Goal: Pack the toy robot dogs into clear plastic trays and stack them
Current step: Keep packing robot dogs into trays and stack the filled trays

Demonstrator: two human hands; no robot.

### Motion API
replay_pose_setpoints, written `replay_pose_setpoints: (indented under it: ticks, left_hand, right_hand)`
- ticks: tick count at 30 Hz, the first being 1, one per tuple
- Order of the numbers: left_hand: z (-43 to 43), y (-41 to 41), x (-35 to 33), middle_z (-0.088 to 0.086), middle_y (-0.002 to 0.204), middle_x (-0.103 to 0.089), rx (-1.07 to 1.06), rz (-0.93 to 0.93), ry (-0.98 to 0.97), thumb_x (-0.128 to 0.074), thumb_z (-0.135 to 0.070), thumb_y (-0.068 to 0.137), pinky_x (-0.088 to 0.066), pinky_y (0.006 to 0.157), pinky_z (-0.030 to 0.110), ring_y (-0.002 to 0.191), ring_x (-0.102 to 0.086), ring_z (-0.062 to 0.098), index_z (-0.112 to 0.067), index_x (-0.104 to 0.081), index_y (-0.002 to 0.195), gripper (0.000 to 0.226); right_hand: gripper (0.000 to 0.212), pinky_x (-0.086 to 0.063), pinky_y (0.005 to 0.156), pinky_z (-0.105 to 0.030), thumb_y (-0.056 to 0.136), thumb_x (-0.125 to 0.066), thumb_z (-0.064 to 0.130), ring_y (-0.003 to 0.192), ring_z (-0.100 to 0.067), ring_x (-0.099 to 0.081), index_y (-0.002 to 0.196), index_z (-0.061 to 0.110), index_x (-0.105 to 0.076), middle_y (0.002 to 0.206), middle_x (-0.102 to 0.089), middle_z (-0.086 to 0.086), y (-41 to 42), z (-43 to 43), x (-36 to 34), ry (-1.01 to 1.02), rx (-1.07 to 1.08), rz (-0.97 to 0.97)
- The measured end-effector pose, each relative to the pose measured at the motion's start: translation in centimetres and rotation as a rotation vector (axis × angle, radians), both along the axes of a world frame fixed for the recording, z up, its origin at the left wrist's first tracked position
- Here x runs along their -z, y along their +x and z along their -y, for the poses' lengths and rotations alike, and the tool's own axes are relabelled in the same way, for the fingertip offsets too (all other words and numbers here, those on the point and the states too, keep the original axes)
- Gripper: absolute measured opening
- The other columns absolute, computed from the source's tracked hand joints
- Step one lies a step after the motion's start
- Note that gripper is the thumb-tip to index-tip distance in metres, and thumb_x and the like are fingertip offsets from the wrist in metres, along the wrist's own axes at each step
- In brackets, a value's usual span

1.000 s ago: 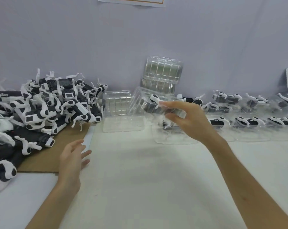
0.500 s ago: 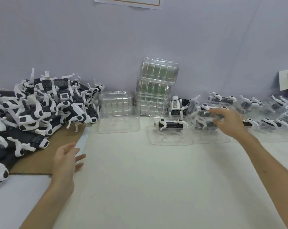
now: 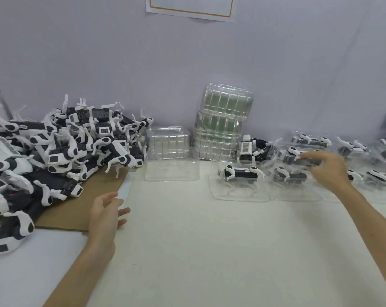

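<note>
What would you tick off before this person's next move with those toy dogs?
1. Grip: right hand holds the top packed tray: ok.
2. Seating: that tray square on the lower packed tray: cannot tell, blurred.
3. Spare hand: left hand open, holding nothing: ok.
4. Supply: empty trays beside the pile: ok.
5. Work left: loose dogs piled on the cardboard: ok.

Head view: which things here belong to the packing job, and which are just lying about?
Job: pile of loose toy dogs; empty clear trays; packed tray in the grip of the right hand; row of packed trays.
Lying about: cardboard sheet under the pile; paper notice on the wall.
</note>
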State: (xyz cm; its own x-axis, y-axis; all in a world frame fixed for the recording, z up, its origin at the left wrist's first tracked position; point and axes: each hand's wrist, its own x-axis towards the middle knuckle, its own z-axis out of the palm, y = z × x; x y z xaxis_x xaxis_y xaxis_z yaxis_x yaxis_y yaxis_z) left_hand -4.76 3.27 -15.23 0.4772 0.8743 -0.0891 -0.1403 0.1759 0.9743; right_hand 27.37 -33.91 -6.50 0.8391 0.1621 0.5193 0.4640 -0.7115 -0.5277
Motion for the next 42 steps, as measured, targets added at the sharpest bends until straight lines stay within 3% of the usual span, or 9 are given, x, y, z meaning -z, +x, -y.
replay_pose_setpoints:
  ticks: [4,7,13,18,21,26,30,38,42]
  left_hand:
    - [0.2,0.1,0.1,-0.001,0.114,-0.057,0.011,0.003,0.0,-0.05,-0.007,0.097,-0.048,0.067,0.03,0.082,-0.066,0.017,-0.024,-0.057,0.104,0.02]
    - [0.4,0.1,0.0,-0.003,0.107,-0.057,0.018,-0.004,0.004,-0.05,-0.006,0.097,-0.047,0.065,0.029,0.081,-0.066,0.016,-0.028,-0.056,0.098,0.022]
    - [0.6,0.0,-0.3,-0.007,0.107,-0.057,0.047,-0.017,-0.026,-0.051,-0.006,0.097,-0.049,0.069,0.03,0.079,-0.07,0.017,-0.025,-0.057,0.102,0.02]
    - [0.8,-0.1,-0.8,0.0,0.11,-0.061,0.12,-0.014,-0.086,-0.053,-0.004,0.096,-0.053,0.074,0.032,0.076,-0.074,0.018,-0.019,-0.06,0.105,0.019]
    - [0.7,-0.4,-0.8,0.009,0.109,-0.067,0.193,0.042,-0.195,-0.053,-0.001,0.096,-0.055,0.073,0.032,0.079,-0.075,0.023,-0.013,-0.061,0.108,0.02]
    - [0.9,-0.6,-0.6,0.017,0.105,-0.074,0.345,0.19,-0.381,-0.059,-0.002,0.096,-0.057,0.077,0.038,0.093,-0.074,0.03,-0.004,-0.06,0.117,0.021]
    - [1.8,-0.4,-0.5,0.007,0.112,-0.071,0.395,0.129,-0.233,-0.075,-0.026,0.085,-0.057,0.076,0.031,0.1,-0.073,0.021,-0.012,-0.061,0.12,0.041]
    - [2.4,-0.7,-1.6,-0.004,0.098,-0.075,0.395,0.114,0.214,-0.066,-0.024,0.091,-0.055,0.075,0.022,0.088,-0.068,0.006,-0.021,-0.08,0.088,0.015]
    - [2.5,-0.5,-1.7,-0.001,0.085,-0.073,0.399,0.192,0.198,-0.067,-0.014,0.088,-0.055,0.074,0.023,0.08,-0.066,0.01,-0.009,-0.077,0.09,0.011]
  right_hand:
    - [0.051,-0.042,0.074,-0.008,0.074,-0.049,-0.014,0.073,0.002,-0.058,0.109,0.014,-0.075,0.12,-0.07,-0.011,-2.1,-2.9,-0.6,0.209,0.037,0.144]
    - [0.042,-0.035,0.077,0.0,0.079,-0.056,-0.01,0.09,-0.003,-0.059,0.107,0.016,-0.074,0.11,-0.07,-0.006,-4.6,-7.7,-1.1,0.218,-0.133,0.237]
    - [0.035,-0.043,0.101,-0.032,0.091,-0.066,0.011,0.115,-0.02,-0.059,0.126,0.017,-0.065,0.126,-0.065,-0.002,-9.3,-18.9,1.0,-0.116,-0.525,0.151]
    - [0.068,-0.022,0.115,-0.043,0.096,-0.06,0.036,0.143,-0.024,-0.034,0.154,0.022,-0.028,0.156,-0.038,0.0,-9.4,-26.2,4.3,-0.637,-0.499,0.058]
    - [0.059,-0.022,0.114,-0.043,0.095,-0.06,0.035,0.138,-0.024,-0.037,0.148,0.021,-0.038,0.147,-0.048,-0.002,-8.7,-27.7,5.3,-0.669,-0.428,0.038]
    - [0.012,-0.027,0.1,-0.034,0.093,-0.065,0.027,0.103,-0.012,-0.058,0.104,0.031,-0.068,0.092,-0.063,0.011,-11.4,-26.6,6.1,-0.198,-0.542,-0.028]
    - [0.01,-0.044,0.09,-0.028,0.088,-0.068,0.024,0.086,-0.003,-0.064,0.094,0.031,-0.067,0.082,-0.068,0.016,-17.4,-24.1,6.5,0.235,-0.697,-0.088]
    - [0.02,-0.045,0.085,-0.016,0.092,-0.068,0.013,0.09,-0.007,-0.067,0.105,0.028,-0.065,0.089,-0.072,0.012,-22.6,-22.6,7.1,0.409,-0.85,-0.205]
    - [0.018,-0.046,0.085,-0.015,0.092,-0.069,0.017,0.09,-0.007,-0.068,0.106,0.028,-0.066,0.086,-0.073,0.012,-22.5,-22.4,7.1,0.398,-0.843,-0.212]
